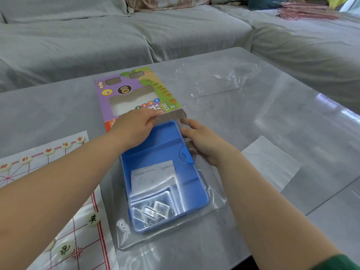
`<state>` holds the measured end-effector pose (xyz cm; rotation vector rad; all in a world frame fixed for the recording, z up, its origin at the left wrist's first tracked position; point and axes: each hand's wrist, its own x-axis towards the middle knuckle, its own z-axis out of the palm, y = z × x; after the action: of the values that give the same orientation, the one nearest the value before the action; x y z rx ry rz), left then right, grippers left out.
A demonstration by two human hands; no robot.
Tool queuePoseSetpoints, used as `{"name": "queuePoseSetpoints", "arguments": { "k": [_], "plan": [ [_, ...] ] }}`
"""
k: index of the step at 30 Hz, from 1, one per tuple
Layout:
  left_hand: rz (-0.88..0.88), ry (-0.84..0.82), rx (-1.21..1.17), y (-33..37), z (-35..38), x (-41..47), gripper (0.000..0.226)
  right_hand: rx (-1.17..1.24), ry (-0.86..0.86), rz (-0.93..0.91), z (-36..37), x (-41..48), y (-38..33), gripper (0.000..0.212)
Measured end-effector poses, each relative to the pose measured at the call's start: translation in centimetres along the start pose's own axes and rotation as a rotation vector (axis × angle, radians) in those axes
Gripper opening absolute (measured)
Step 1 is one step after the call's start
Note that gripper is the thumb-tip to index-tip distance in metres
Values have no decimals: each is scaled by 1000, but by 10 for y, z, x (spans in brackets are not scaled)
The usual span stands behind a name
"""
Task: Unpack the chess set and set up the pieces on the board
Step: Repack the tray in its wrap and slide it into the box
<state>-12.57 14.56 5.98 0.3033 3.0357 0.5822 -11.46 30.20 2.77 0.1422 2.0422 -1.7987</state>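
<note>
The blue tray (pixel 165 137) lies on the desk (pixel 253 117), its far end at the box (pixel 124 90) mouth. The left hand (pixel 134 125) pinches the box flap and the right hand (pixel 204 143) has its fingers closed on the tray rim. The tray should probably be drawn out level.

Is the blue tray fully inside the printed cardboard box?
No: most of the blue tray lies exposed on the table, with only its far end at the mouth of the printed box.
</note>
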Motion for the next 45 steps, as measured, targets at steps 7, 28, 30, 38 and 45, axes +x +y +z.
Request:
{"name": "queuePoseSetpoints", "arguments": {
  "k": [7, 28, 30, 38, 45],
  "plan": [
    [-5, 4, -23, -4, -1, 1, 37, 263, 30, -33, 4, 0, 4, 15],
    [40, -99, 157, -1, -5, 5, 38, 60, 23, -56, 4, 9, -1, 49],
    [44, -108, 167, -1, -4, 5, 38, 19, 50, -75, 4, 11, -4, 46],
    [17, -72, 82, -6, -6, 11, 36, 200, -1, -42, -4, 10, -7, 52],
    [9, -34, 13, -9, -5, 15, 35, 186, -10, -27, -6, 10, -1, 57]
  ]
}}
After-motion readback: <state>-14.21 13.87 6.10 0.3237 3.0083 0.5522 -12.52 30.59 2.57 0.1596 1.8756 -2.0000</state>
